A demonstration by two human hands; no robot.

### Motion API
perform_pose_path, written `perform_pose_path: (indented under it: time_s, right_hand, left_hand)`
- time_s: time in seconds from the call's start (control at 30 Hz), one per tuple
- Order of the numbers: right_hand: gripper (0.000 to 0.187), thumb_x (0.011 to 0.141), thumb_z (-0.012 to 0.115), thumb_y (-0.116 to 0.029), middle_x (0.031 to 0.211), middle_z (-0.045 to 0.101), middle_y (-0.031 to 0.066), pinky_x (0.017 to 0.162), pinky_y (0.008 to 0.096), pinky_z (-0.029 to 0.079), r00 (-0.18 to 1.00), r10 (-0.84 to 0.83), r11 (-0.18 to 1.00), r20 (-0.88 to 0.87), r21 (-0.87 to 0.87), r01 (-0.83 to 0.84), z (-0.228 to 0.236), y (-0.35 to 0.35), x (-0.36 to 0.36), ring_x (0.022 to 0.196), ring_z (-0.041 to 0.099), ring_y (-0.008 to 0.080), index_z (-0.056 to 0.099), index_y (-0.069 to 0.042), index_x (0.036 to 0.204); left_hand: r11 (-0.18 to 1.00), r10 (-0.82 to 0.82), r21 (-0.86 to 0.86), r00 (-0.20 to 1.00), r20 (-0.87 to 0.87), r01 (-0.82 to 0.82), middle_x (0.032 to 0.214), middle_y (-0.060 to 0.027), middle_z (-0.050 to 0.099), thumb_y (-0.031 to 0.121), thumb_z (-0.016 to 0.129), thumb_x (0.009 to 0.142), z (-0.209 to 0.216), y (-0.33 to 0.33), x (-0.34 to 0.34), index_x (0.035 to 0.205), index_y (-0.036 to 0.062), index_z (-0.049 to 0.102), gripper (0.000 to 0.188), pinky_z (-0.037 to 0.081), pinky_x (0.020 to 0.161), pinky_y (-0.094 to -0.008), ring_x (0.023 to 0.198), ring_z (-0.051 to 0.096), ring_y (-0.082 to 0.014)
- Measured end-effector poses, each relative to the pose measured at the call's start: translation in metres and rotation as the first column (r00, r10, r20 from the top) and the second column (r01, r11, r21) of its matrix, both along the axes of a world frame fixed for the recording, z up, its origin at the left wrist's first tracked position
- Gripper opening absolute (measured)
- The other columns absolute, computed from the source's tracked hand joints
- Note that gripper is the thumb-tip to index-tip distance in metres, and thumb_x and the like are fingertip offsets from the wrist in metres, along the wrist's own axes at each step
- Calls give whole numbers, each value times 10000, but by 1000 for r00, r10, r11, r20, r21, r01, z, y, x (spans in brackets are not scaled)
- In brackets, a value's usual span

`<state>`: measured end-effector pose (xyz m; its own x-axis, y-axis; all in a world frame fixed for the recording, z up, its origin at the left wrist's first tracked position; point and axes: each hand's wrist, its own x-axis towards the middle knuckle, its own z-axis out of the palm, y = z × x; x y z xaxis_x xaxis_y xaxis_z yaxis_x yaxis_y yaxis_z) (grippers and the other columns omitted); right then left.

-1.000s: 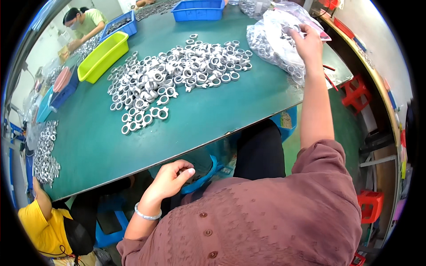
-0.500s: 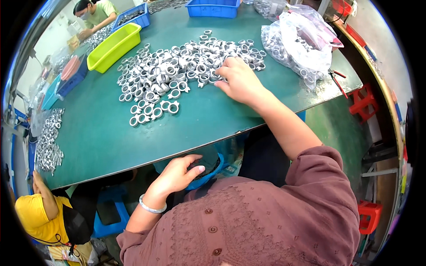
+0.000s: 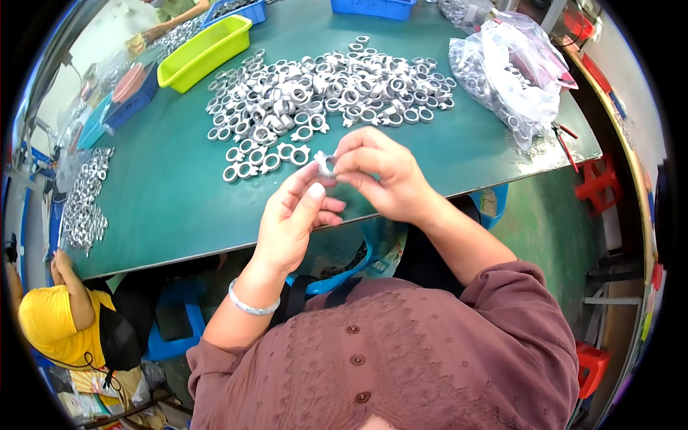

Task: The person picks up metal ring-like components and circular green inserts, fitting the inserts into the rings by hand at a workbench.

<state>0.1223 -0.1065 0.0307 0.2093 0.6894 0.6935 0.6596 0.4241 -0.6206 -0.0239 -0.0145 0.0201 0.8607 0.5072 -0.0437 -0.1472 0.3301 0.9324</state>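
My right hand pinches a small silver metal ring with a tab on its side, held just above the near part of the table. From the left, my left hand meets it, fingers loosely apart and the index fingertip at the ring's edge; motion blur hides whether it also grips. Beyond both hands spreads a large pile of similar metal rings. A few rings lie in loose rows on the pile's near left side.
The green table carries a lime-green bin, a blue bin, clear bags of rings and red-handled pliers. More rings lie at the left end, near a person in yellow. A blue tub sits below the edge.
My right hand has come back from the pile toward me with a metal ring. My left hand has risen from below the table edge to meet it.
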Motion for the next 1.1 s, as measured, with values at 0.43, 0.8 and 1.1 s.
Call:
perform_pose_path:
  time_s: [0.43,0.8,1.1]
  right_hand:
    - [263,706,626,33,884,555,67,599,237,443,966,103,994,-237,-10,-109,-19,0,-20,702,549,135,582,-42,954]
    - [279,710,632,36,893,561,75,609,232,441,968,101,992,-228,-56,-117,-16,-3,-21,721,538,128,586,-24,979]
    - [212,783,580,8,845,595,42,667,222,460,828,136,967,-544,-109,-230,-25,-4,-21,748,552,82,580,3,995]
  left_hand:
    - [853,127,494,985,116,-168,944,-39,567,-55,563,791,-17,3,-5,1128,-19,490,346,461,747,-217,841,555,-95]
    - [794,140,577,981,137,-194,923,-30,545,-72,576,769,-20,2,-4,1093,-20,507,335,457,736,-216,816,545,-92]
    - [540,268,790,949,165,-290,815,-36,506,-27,684,662,-12,3,-3,992,8,573,351,425,516,-178,626,492,-70]
